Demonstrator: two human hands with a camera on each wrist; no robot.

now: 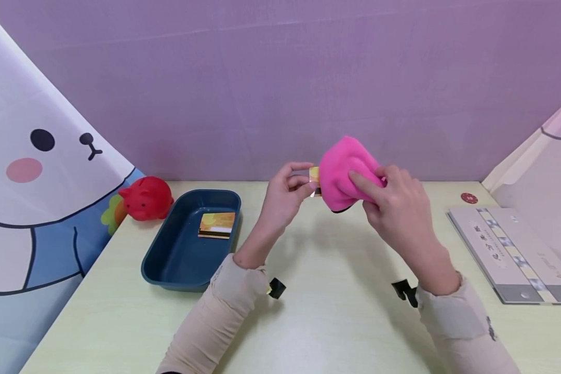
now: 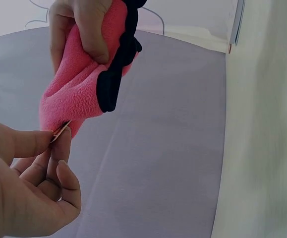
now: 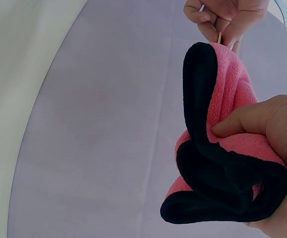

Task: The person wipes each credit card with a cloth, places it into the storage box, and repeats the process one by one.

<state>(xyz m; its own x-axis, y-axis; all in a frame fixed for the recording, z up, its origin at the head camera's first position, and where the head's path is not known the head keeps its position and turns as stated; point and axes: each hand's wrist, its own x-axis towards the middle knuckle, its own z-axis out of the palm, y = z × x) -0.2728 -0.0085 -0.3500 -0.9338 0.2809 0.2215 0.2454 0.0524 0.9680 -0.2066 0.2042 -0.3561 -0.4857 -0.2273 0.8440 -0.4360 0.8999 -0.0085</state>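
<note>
My left hand (image 1: 282, 200) pinches a yellow card (image 1: 314, 179) between thumb and fingers. Part of that card is hidden by a bunched pink fleece cloth (image 1: 346, 171), which my right hand (image 1: 399, 208) grips above the table. Seen from the right wrist, the cloth has a thick black edging (image 3: 200, 89) folded into loops. In the left wrist view only the thin edge of the card (image 2: 61, 131) shows, against the pink fabric. Whether the card is inside a fold or merely against the cloth, I cannot tell.
On the left stands a dark blue tray (image 1: 156, 265) with a yellow card (image 1: 217, 225) lying in it. A red piggy bank (image 1: 148, 198) sits behind it at the table's edge. To the right are a grey folder (image 1: 483, 249) and a red round chip (image 1: 469, 198).
</note>
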